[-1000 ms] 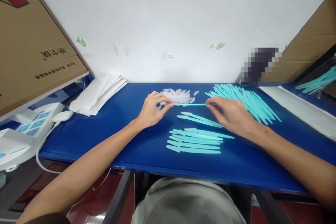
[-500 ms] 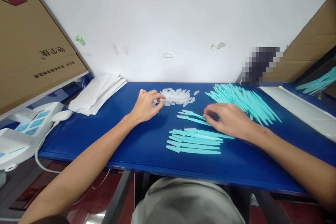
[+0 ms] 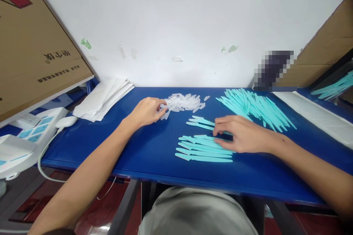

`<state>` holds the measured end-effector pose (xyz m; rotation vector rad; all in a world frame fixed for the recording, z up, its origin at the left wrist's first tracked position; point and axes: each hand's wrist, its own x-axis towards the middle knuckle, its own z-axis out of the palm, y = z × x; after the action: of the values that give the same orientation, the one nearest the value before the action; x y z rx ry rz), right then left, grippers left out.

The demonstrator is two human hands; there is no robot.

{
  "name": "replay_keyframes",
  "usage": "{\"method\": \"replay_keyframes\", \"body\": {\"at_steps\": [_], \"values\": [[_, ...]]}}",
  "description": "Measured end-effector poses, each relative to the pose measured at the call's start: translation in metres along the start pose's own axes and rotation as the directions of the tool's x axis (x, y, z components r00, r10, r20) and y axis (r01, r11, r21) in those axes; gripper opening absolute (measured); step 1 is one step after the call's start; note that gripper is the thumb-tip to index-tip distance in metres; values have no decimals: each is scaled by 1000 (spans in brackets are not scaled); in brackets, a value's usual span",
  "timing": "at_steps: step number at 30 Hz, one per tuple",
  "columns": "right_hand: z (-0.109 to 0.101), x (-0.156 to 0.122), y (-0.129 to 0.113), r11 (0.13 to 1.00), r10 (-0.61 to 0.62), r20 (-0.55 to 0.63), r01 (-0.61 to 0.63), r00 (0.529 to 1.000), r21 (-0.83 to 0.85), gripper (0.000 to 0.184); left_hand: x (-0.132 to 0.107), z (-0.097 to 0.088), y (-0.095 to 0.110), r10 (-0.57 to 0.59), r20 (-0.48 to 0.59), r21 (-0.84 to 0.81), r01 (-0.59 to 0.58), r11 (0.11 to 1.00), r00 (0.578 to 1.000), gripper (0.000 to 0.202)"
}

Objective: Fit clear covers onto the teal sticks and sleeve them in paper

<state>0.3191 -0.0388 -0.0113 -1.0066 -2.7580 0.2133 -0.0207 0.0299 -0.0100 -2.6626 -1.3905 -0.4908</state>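
Note:
My left hand (image 3: pixel 150 112) is at the left edge of a pile of small translucent white blade caps (image 3: pixel 184 101). Its thumb and forefinger curve towards each other with a gap between the tips, and I see nothing held there. My right hand (image 3: pixel 239 132) hovers over a row of teal eyebrow razors (image 3: pixel 204 148), thumb and fingers apart. The fingertips touch or nearly touch the uppermost razor in this row; which of the two I cannot tell. Just beyond, a pair of teal razors (image 3: pixel 200 121) lies partly hidden behind those fingers.
A big heap of teal razors (image 3: pixel 256 106) covers the back right of the blue table (image 3: pixel 154 154). White paper sheets (image 3: pixel 102 99) lie at the back left, beside a white power strip (image 3: pixel 35 132) with a plug and cable. Cardboard (image 3: pixel 41 36) stands on the left.
My right hand has moved down towards me, from the pair of razors to the row, and its fingers have spread. My left hand has drawn slightly left.

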Motion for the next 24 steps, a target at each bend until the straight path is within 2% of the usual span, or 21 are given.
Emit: {"method": "replay_keyframes", "body": {"at_steps": [3,6,12,15,19,24], "values": [[-1,-1,2,999,23,25,-24,999,32,16,-1,-1,3,21,65,61,-25,998,998,28],[-1,-2,3,996,36,48,-40,998,82,19,-3,-1,5,29,79,110,-37,993,996,29],[3,0,5,998,24,5,-25,1000,58,23,-4,-2,8,56,115,98,-67,993,992,28],[7,0,6,1000,-21,-36,21,999,-5,23,-4,0,11,102,118,37,-107,994,988,27],[9,1,5,996,-50,-17,48,999,-72,24,-4,5,20,196,165,-88,-184,979,967,24],[11,2,6,992,-26,-9,25,1000,-124,23,-3,9,32,243,187,-302,-180,936,952,20]]}}
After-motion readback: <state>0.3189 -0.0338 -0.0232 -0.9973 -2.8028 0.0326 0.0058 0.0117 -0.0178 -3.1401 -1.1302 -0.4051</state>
